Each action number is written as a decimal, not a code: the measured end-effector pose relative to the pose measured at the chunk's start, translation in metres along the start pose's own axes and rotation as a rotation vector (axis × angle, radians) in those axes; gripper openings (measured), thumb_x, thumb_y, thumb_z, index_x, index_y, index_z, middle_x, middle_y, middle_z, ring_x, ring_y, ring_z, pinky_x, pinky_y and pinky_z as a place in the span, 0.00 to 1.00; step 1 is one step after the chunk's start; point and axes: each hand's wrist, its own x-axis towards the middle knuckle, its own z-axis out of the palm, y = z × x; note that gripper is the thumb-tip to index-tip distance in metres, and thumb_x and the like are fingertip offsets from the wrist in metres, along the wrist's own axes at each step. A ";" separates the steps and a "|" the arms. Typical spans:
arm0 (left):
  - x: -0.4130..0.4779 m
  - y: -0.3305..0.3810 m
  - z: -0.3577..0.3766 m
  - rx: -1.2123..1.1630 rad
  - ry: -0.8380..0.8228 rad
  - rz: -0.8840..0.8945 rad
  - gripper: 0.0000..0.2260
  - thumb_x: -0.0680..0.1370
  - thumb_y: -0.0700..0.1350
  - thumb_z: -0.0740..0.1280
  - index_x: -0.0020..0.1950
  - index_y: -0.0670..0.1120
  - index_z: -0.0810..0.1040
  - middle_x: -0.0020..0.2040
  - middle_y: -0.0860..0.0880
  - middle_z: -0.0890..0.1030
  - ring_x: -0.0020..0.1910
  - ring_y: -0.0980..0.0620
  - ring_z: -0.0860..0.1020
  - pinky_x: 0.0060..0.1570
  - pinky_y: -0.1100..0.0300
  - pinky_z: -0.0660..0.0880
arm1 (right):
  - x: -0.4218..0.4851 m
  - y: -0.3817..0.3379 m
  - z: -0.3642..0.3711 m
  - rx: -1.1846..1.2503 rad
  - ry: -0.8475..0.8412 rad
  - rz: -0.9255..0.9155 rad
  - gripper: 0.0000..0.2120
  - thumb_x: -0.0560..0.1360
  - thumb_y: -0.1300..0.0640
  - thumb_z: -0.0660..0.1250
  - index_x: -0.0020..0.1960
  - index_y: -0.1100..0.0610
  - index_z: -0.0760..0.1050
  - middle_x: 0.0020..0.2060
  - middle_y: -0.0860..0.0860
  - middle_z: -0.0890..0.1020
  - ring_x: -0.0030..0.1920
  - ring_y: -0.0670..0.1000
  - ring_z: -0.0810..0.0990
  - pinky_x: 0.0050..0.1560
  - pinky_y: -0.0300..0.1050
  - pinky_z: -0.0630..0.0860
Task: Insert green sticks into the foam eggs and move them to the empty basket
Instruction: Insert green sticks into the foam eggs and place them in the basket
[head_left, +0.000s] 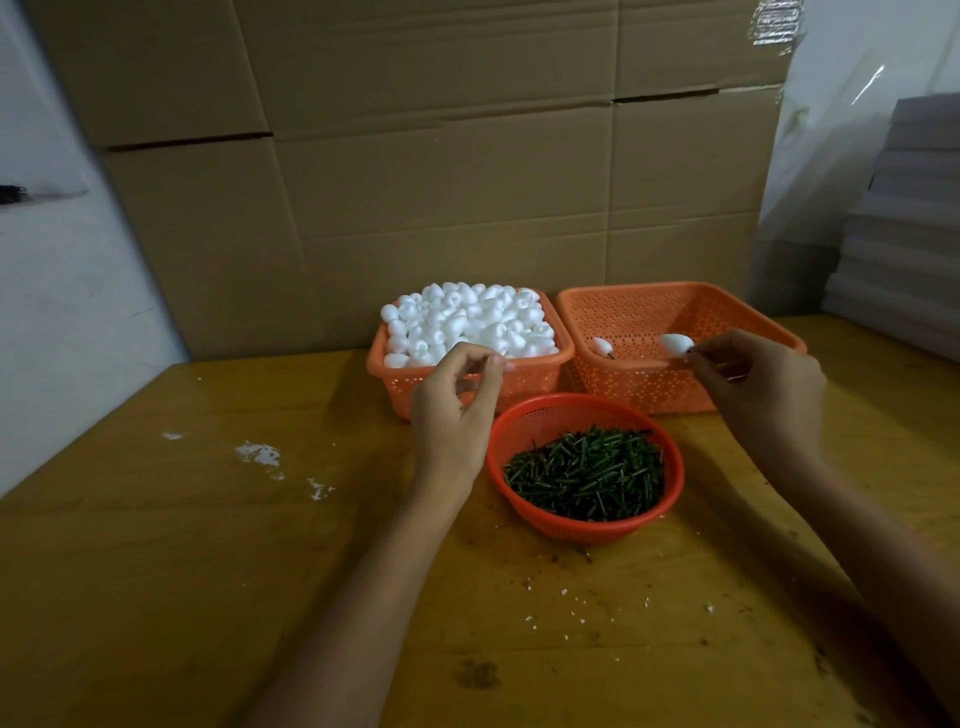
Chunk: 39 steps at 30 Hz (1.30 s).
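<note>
Our right fingers (700, 362) pinch a white foam egg (675, 344) by its stick (689, 353), egg leftward above the orange plastic basket (675, 287); left fingers (490, 365) curl empty.

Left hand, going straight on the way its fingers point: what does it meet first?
Probably the near rim of the egg basket, then the foam eggs piled behind it. The left hand may pass above the rim; depth is unclear.
</note>
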 end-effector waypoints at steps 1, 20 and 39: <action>0.000 0.000 0.000 0.003 0.002 0.003 0.07 0.85 0.43 0.67 0.49 0.46 0.83 0.46 0.55 0.87 0.52 0.56 0.86 0.55 0.56 0.82 | 0.000 0.001 0.001 0.000 -0.002 -0.002 0.07 0.77 0.58 0.75 0.54 0.55 0.84 0.44 0.48 0.86 0.40 0.33 0.77 0.40 0.30 0.72; 0.009 -0.026 -0.026 1.128 -0.147 0.098 0.28 0.84 0.61 0.59 0.83 0.53 0.65 0.81 0.40 0.66 0.83 0.40 0.58 0.76 0.43 0.65 | -0.002 -0.010 -0.002 0.043 0.035 -0.011 0.14 0.79 0.52 0.72 0.62 0.49 0.73 0.46 0.43 0.81 0.41 0.33 0.78 0.37 0.31 0.71; 0.014 -0.037 -0.020 1.218 -0.139 0.135 0.23 0.84 0.60 0.62 0.75 0.51 0.76 0.74 0.46 0.76 0.75 0.43 0.71 0.74 0.42 0.63 | -0.013 -0.035 -0.009 0.113 0.030 -0.029 0.12 0.79 0.57 0.72 0.61 0.54 0.74 0.48 0.44 0.81 0.42 0.46 0.82 0.40 0.49 0.82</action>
